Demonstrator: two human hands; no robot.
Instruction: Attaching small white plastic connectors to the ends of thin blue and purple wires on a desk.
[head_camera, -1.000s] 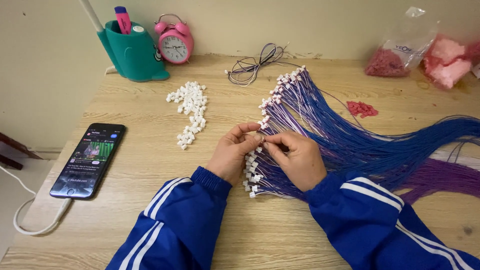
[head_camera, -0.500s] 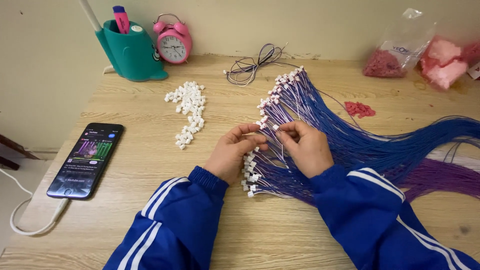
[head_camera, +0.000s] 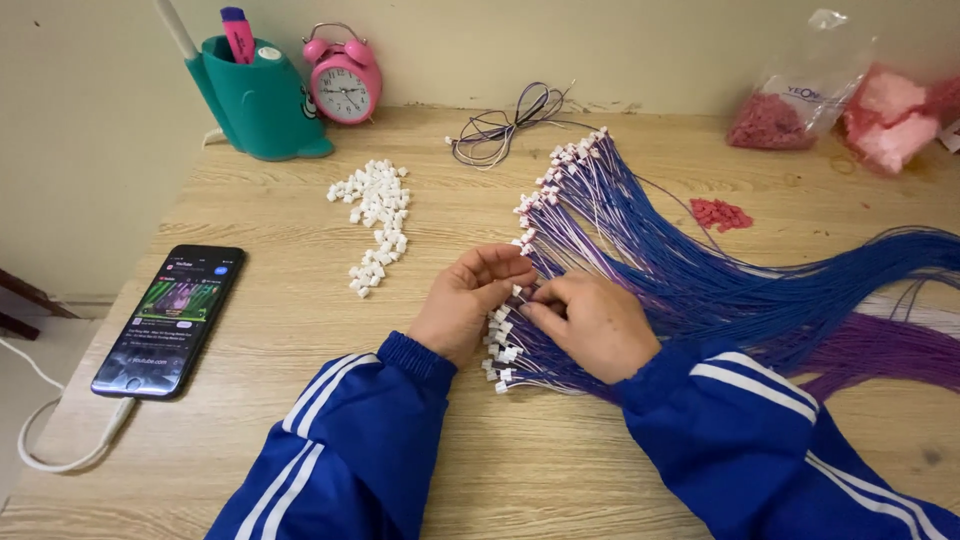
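A fan of blue and purple wires (head_camera: 700, 270) tipped with small white connectors lies across the wooden table (head_camera: 300, 420). My left hand (head_camera: 468, 300) and my right hand (head_camera: 592, 325) meet at the near end of the fan. Between their fingertips they pinch a white connector (head_camera: 520, 292) on a wire end. Both arms wear blue sleeves with white stripes. A pile of loose white connectors (head_camera: 375, 220) sits to the left of my left hand.
A phone (head_camera: 170, 318) with a lit screen lies at the left on a white cable. A teal pen holder (head_camera: 262, 98) and pink alarm clock (head_camera: 345, 82) stand at the back. A wire coil (head_camera: 505, 125), red parts (head_camera: 720, 213) and bags of pink parts (head_camera: 850, 100) lie at the back.
My hands have stayed together at the wire ends, shifting slightly along the row of connectors while the fingers work. The view has tilted a little.
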